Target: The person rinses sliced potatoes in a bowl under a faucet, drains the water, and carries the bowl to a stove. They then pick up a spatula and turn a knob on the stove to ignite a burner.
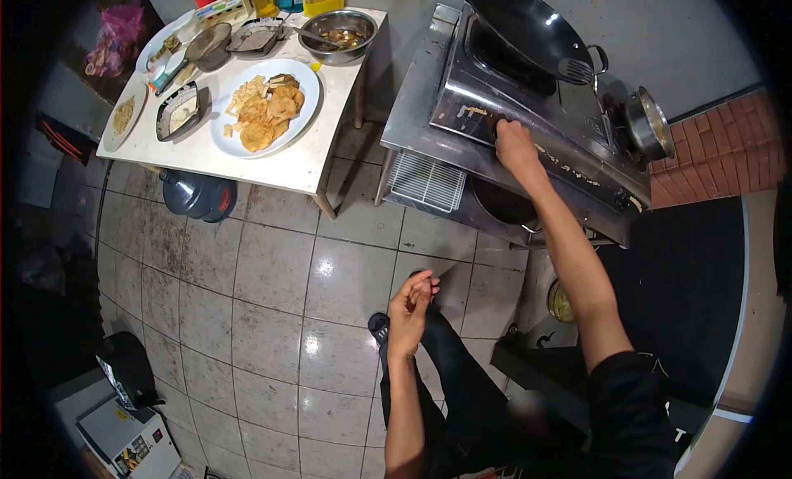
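Note:
My right hand [516,147] is closed around a knob at the left end of the gas stove's front panel [470,116]; the fingers hide most of the knob. A black wok [528,29] stands tilted on the left burner, with a slotted spatula [576,71] at its right edge. My left hand [410,310] hangs in front of my legs, above the tiled floor. Its fingers are loosely bent and partly apart, with nothing visible in them.
On the white table [289,172], a plate [311,91] holds fried food, near a metal bowl [367,50] and several dishes. Below sits a water jug [198,196]. A pot [646,124] is at the stove's right; a wire rack [425,182] lies on the lower shelf.

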`<action>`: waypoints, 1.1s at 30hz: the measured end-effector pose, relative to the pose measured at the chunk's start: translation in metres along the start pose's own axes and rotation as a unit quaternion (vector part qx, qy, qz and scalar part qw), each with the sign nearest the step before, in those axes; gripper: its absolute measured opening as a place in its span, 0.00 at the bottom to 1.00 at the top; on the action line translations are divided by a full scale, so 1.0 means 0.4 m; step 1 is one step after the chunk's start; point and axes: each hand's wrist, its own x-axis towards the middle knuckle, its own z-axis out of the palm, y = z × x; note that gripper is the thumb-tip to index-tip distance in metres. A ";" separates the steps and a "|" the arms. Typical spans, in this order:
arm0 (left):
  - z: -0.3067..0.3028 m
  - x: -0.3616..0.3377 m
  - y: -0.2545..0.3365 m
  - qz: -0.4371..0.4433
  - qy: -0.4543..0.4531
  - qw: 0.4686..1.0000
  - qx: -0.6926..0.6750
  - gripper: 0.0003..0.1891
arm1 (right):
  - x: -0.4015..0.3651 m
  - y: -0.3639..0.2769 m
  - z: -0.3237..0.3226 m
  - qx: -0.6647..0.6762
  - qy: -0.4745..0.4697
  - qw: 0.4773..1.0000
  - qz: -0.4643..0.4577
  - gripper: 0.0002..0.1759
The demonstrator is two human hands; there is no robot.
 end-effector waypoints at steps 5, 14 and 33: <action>-0.004 -0.013 -0.064 0.006 -0.025 0.999 -0.024 0.15 | 0.004 -0.011 -0.031 -0.107 -0.040 0.989 -0.094 0.06; -0.028 -0.056 -0.140 -0.012 -0.023 0.999 -0.031 0.13 | -0.004 -0.004 -0.011 -0.214 -0.026 0.956 -0.200 0.07; -0.099 -0.121 -0.178 -0.019 0.019 0.998 -0.052 0.11 | -0.053 0.007 0.023 -0.193 0.100 0.973 -0.079 0.08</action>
